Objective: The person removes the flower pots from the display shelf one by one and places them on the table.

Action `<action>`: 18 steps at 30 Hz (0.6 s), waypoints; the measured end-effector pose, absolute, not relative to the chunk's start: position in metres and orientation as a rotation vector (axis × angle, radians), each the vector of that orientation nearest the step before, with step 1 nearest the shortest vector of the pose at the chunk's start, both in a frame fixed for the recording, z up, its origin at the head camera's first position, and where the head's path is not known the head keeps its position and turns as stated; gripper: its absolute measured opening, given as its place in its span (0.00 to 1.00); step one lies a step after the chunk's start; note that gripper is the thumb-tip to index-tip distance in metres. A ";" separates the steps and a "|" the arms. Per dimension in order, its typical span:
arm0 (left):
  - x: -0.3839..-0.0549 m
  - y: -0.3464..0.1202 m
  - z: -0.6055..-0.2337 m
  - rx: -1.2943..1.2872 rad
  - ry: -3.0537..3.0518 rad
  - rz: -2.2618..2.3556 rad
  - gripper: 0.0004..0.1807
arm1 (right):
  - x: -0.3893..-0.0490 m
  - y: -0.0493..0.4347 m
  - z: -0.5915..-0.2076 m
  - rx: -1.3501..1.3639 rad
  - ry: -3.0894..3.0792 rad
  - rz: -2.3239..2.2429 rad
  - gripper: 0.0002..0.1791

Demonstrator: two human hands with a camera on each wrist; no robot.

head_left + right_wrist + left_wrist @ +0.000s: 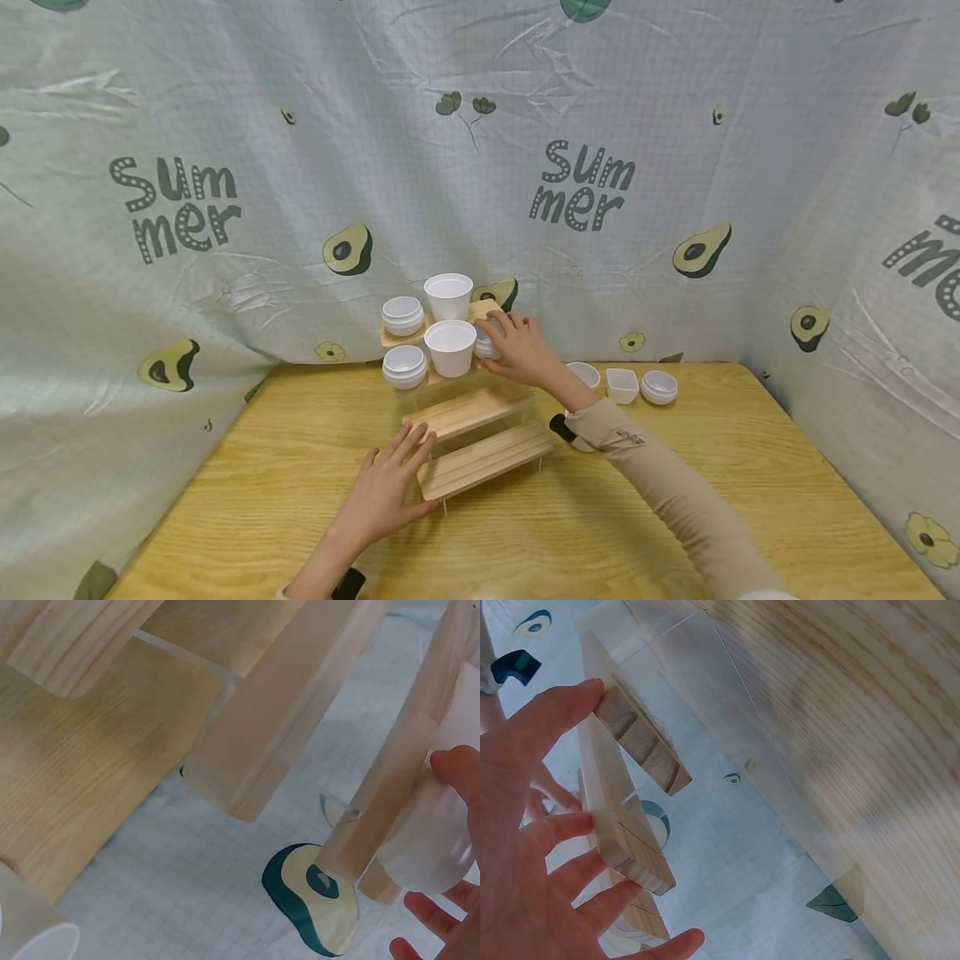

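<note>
Gripping a white jar [484, 345] between thumb and fingers, the right hand [521, 352] has it at 3 o'clock from the front cup [450, 350], high on the rack [480, 410]; whether its base bears weight is unclear. It looks like light, stiff, slightly slick plastic, best pinched by its sides. The left hand [384, 485], fingers loosely spread, touches the rack at 8 o'clock. Fingers cover much of the jar, and the right wrist view crops it at 3 o'clock.
</note>
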State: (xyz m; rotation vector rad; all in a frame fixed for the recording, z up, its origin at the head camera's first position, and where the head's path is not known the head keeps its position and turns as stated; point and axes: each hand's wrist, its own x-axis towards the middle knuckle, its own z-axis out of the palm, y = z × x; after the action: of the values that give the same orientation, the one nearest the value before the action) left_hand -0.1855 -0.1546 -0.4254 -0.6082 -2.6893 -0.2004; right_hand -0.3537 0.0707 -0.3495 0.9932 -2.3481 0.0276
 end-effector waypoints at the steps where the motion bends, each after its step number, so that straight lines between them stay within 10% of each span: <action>1: -0.186 -0.155 -0.425 -0.606 -2.692 -0.203 0.47 | -0.355 0.070 -0.350 0.994 -2.343 0.022 0.34; 18: -0.186 -0.154 -0.427 -0.599 -2.674 -0.172 0.47 | -0.356 0.067 -0.356 0.975 -2.385 0.098 0.33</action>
State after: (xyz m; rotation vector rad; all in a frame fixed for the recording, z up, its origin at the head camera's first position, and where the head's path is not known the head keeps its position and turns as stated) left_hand -0.1860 -0.1540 -0.4269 -0.5992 -2.6744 -0.1715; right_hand -0.3564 0.0665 -0.3556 0.9753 -2.3848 0.0982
